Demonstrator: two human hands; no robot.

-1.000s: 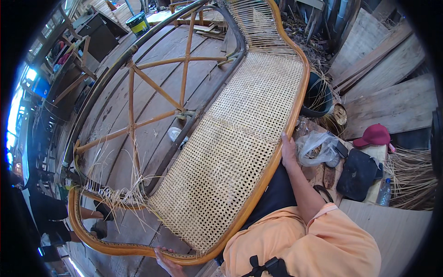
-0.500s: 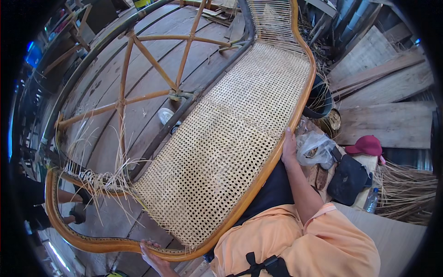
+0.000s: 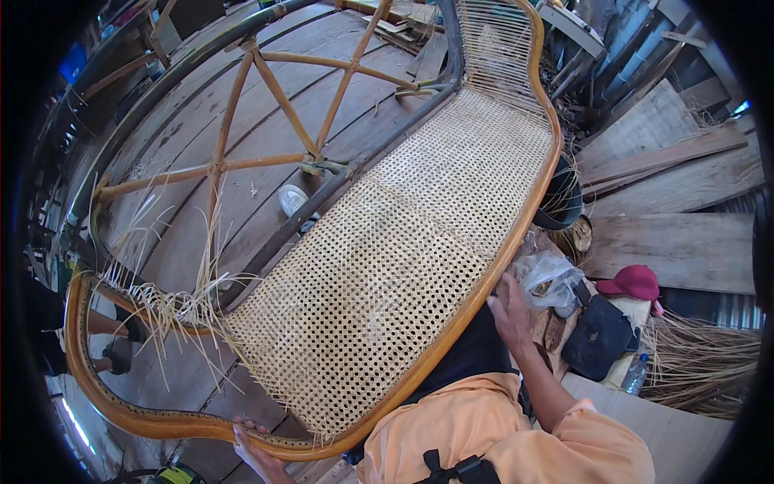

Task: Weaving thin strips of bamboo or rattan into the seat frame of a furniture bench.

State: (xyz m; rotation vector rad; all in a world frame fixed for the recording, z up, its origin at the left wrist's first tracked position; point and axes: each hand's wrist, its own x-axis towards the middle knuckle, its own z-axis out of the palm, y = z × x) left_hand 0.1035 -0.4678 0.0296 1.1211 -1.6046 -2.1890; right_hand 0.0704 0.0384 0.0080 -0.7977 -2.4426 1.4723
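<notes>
I see my left hand (image 3: 256,452) wrapped around the lower rail of the rattan frame (image 3: 153,419) – fingers clamped on it; my right hand (image 3: 511,310) rests flat against the frame's right rail, beside the woven cane panel (image 3: 395,266) lying across my lap – loose cane strands (image 3: 173,302) fray at its left end

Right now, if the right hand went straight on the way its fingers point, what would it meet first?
The right hand already rests at the rattan frame rail; beyond that lies the woven cane panel, though depth is unclear.
</notes>
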